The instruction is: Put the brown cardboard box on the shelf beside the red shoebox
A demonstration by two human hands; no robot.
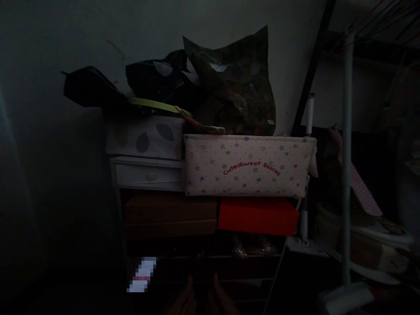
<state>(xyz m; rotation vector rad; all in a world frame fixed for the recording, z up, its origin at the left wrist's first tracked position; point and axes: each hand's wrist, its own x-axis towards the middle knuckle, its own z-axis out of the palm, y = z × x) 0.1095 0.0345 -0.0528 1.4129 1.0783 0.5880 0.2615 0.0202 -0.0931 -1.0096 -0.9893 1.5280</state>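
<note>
Dark shelf stack: both hands, left hand [185, 299] and right hand [223, 299], low at 6 o'clock, grip indiscernible, nearest the red box [258, 215] at 1 o'clock beneath the starred case [246, 165]; reaching stage, needs better light.

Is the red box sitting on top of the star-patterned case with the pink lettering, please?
No, the red box sits directly beneath the star-patterned case, beside a brown box.

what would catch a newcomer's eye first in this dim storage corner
The pale star-dotted case with red lettering stands out at centre, with a bright red box directly beneath it. Left of it sits a white drawer unit, and dark bags are heaped on top.
</note>
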